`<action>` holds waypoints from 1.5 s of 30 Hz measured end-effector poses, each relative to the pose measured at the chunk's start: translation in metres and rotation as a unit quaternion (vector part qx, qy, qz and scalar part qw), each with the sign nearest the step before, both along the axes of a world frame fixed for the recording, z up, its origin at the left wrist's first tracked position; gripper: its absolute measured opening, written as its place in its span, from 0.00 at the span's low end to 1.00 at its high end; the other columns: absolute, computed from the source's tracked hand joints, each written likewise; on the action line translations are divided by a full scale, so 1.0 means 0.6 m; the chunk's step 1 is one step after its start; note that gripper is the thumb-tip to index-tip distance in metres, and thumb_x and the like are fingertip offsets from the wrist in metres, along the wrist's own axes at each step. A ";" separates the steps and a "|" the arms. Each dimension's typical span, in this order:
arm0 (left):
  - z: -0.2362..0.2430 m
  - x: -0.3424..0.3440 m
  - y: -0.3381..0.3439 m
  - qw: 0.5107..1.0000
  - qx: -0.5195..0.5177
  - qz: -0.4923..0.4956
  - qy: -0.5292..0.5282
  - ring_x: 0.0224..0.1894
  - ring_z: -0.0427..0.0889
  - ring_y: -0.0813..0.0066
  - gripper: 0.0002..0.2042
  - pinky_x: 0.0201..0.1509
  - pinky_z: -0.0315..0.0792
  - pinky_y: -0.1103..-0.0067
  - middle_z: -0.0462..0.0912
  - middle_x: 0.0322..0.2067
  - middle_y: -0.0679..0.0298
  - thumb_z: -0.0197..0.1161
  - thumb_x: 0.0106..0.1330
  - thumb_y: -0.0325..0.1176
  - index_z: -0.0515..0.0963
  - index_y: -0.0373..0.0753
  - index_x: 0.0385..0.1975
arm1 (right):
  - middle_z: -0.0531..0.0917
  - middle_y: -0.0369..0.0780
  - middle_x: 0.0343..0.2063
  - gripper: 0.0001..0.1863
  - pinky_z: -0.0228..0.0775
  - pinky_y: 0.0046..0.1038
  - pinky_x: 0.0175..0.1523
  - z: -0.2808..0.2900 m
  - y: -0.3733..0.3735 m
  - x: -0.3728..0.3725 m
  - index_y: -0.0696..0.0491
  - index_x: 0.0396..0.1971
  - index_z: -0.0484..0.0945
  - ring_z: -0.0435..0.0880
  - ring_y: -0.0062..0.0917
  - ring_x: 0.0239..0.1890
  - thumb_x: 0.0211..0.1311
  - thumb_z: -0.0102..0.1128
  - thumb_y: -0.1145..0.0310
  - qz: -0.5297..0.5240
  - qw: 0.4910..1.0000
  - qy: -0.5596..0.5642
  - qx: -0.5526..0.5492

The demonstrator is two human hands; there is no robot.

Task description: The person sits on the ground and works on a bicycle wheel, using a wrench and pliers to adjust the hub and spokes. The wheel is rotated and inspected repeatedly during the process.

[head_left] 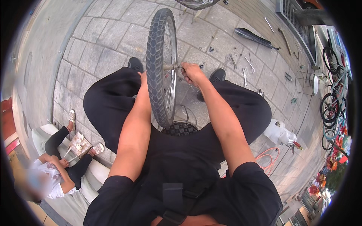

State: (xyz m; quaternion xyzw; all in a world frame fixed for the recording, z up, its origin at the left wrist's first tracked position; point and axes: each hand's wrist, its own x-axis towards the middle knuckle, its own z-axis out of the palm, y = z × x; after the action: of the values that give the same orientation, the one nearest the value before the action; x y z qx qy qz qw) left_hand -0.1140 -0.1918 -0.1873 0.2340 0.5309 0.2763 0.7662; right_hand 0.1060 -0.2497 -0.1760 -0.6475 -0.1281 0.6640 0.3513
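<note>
A bicycle wheel (157, 56) with a knobbly dark tyre stands upright between my knees, its spokes and hub seen at a slant. On the hub's right side, my right hand (192, 74) is closed, thumb and fingers pinched at the end of the axle (179, 67). My left hand (143, 78) reaches to the wheel's other side, level with the hub. The tyre covers most of its fingers, so its grip is hidden. Below the wheel, part of a dark checkered surface (181, 129) shows between my thighs.
Ahead on the right, a black mudguard (253, 37), a wrench (244, 76) and several small parts lie on the paving (128, 37). A white bag (278, 132) and an orange hose (272, 154) are at my right. Left, a person (56, 165) sits; parked bicycles (329, 105) stand far right.
</note>
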 end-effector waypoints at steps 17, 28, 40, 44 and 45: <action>-0.011 0.010 0.004 1.000 -0.011 0.023 0.006 0.26 0.80 0.59 0.29 0.26 0.74 0.71 0.83 0.34 0.48 0.35 0.79 0.54 0.76 0.33 0.54 | 0.73 0.35 0.17 0.20 0.59 0.27 0.18 0.000 0.001 0.002 0.57 0.33 0.79 0.70 0.21 0.14 0.71 0.56 0.52 -0.022 0.998 0.014 -0.059; -0.049 -0.030 0.002 0.997 0.024 -0.044 -0.057 0.40 0.85 0.63 0.27 0.42 0.77 0.70 0.83 0.48 0.57 0.49 0.75 0.58 0.73 0.39 0.57 | 0.71 0.33 0.17 0.22 0.59 0.28 0.20 -0.003 -0.006 -0.009 0.55 0.31 0.78 0.70 0.22 0.17 0.73 0.55 0.49 -0.004 0.999 -0.021 -0.029; -0.088 -0.009 0.004 0.997 0.075 0.005 -0.031 0.29 0.81 0.61 0.39 0.30 0.77 0.69 0.83 0.46 0.45 0.34 0.75 0.68 0.74 0.37 0.58 | 0.72 0.33 0.18 0.22 0.59 0.25 0.19 -0.009 -0.011 -0.003 0.54 0.29 0.75 0.72 0.20 0.18 0.74 0.54 0.48 -0.010 0.998 0.061 -0.020; -0.069 -0.018 0.005 0.992 0.068 -0.025 -0.105 0.36 0.83 0.66 0.23 0.41 0.81 0.72 0.82 0.45 0.54 0.48 0.78 0.50 0.74 0.35 0.55 | 0.72 0.33 0.18 0.20 0.59 0.25 0.19 0.012 -0.015 0.008 0.55 0.32 0.77 0.71 0.20 0.17 0.73 0.55 0.52 -0.001 0.999 0.011 -0.034; -0.083 -0.034 0.011 0.988 0.069 -0.048 -0.126 0.38 0.84 0.67 0.19 0.44 0.82 0.72 0.82 0.45 0.56 0.51 0.79 0.46 0.74 0.35 0.55 | 0.72 0.33 0.17 0.19 0.58 0.25 0.18 0.024 -0.013 0.001 0.55 0.31 0.77 0.71 0.20 0.16 0.72 0.56 0.53 -0.024 0.999 0.012 -0.031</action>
State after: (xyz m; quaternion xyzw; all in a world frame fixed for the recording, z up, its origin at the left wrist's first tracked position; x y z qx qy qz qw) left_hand -0.1343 -0.1850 -0.2369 0.2745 0.3978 0.3029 0.8214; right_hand 0.1068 -0.2575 -0.1613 -0.6531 -0.0879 0.6666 0.3485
